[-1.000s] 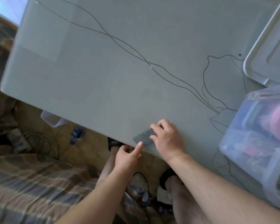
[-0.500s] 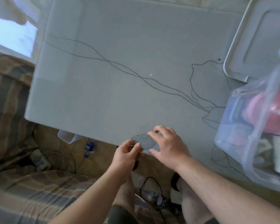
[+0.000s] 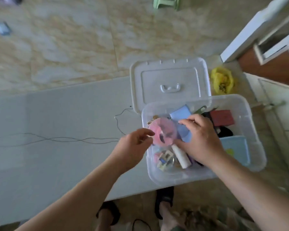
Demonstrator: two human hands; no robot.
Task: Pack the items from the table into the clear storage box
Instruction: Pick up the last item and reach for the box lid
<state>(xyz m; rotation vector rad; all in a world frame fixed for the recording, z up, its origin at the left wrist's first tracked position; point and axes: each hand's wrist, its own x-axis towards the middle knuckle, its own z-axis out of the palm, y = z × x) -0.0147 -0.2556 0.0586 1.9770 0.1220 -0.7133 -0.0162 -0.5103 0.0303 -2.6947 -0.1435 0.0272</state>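
1. Thin dark wire [image 3: 65,140] trails across your smooth white tabletop [image 3: 40,164].
2. Your left hand [image 3: 133,145] hovers beside the box, fingers loosely curled, holding nothing.
3. Your right hand [image 3: 202,140] reaches into the clear storage box [image 3: 254,130], spread over a round pink case [image 3: 163,133]; no writing is legible.

A clear plastic storage box [image 3: 250,130] sits right of centre on a pale grey table [image 3: 57,164], crowded with items, among them a round pink transparent case [image 3: 162,133], a white tube [image 3: 181,156] and a dark red rectangular box [image 3: 222,117]. The right hand [image 3: 202,139] reaches into the box, fingers spread over the contents, while the left hand [image 3: 133,147] hovers at the box's left wall with fingers loosely curled. The white box lid [image 3: 170,80] lies behind the box, and thin dark wires [image 3: 65,140] trail across the table toward the left edge.
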